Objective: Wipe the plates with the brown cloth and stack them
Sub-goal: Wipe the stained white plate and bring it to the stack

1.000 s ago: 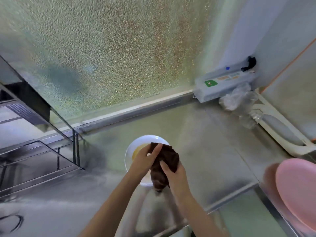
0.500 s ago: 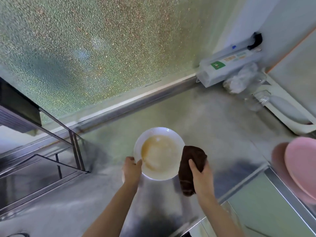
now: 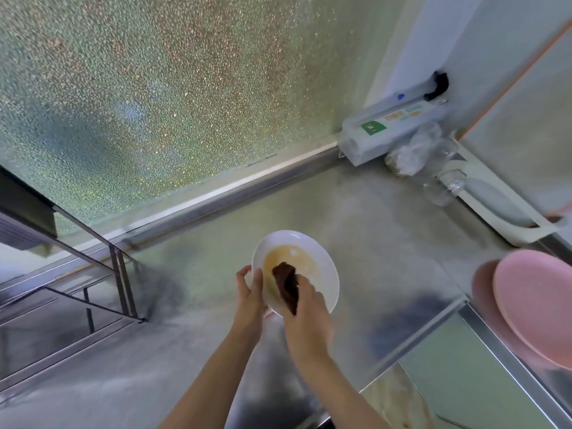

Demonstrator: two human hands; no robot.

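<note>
White plate [image 3: 312,267] sits tilted in my left hand [image 3: 249,292], which grips its rim; my right hand [image 3: 306,300] clutches the brown cloth [image 3: 286,283]. I should sweep the yellowish smear outward, pressing evenly.

A: What is hidden?
B: The right hand [image 3: 305,300] covers the brown cloth's [image 3: 286,281] lower part and the white plate's [image 3: 322,267] near rim.
A: Anything cropped?
B: The pink plate [image 3: 532,301] runs off the right edge.
</note>
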